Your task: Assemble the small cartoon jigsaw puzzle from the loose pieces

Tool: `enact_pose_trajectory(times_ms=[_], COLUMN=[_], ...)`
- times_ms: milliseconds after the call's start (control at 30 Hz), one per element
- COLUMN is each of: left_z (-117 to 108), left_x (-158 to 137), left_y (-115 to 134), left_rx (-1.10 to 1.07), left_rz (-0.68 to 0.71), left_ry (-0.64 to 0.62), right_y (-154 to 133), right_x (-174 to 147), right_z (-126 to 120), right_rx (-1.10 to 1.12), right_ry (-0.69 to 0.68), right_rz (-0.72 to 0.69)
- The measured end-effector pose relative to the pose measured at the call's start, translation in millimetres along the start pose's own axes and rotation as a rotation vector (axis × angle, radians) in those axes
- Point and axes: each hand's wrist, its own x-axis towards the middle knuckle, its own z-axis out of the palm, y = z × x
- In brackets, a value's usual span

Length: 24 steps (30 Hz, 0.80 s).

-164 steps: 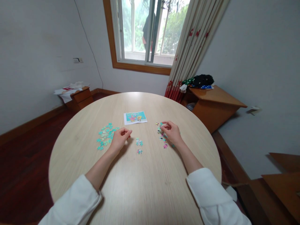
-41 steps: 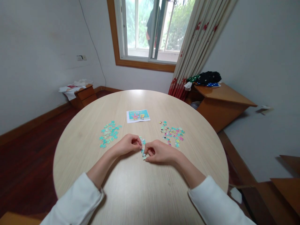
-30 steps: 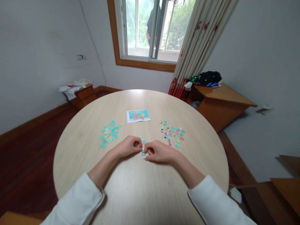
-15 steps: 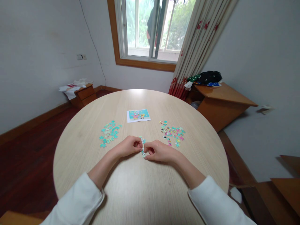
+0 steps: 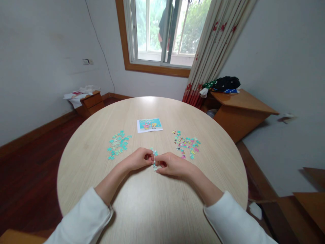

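A narrow strip of joined jigsaw puzzle pieces (image 5: pixel 155 166) lies on the round table between my hands. From its left side, my left hand (image 5: pixel 142 158) pinches the strip's edge with thumb and forefinger. My right hand (image 5: pixel 170 164) is curled at the other side, its fingertips pressed on the strip's right and lower part. The fingers cover much of the strip. Left of my hands is a pile of turquoise and pale jigsaw pieces (image 5: pixel 118 145). Another pile of mixed pink, yellow and turquoise pieces (image 5: pixel 189 143) is on the right.
Beyond my hands lies a printed picture card (image 5: pixel 150 125) with cartoon figures on the round table (image 5: pixel 147 210). A wooden desk (image 5: pixel 243 101) with dark cloth on it stands at the right. Papers cover a small cabinet (image 5: pixel 88 98) at the far left.
Hardly anything differs. Both hands stay at the strip, and the right fingertips have shifted very slightly left. The piles and the card lie as before.
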Motion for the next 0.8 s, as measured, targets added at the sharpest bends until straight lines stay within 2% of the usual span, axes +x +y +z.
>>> enact_pose_trajectory(times_ms=[400,567,800], left_z=[1,2,1], left_x=[0,0,0], left_y=[0,2,3], left_rx=[-0.008,-0.011,-0.044], left_rz=[-0.005,-0.018,-0.022], left_ry=[-0.026,-0.034,-0.027], right_y=[3,8,10], right_x=[0,2,4], right_z=[1,4,5], right_rx=[-0.026,-0.008,0.053], right_ry=[0.014,0.033,0.051], right_rz=[0.002,-0.039,0.005])
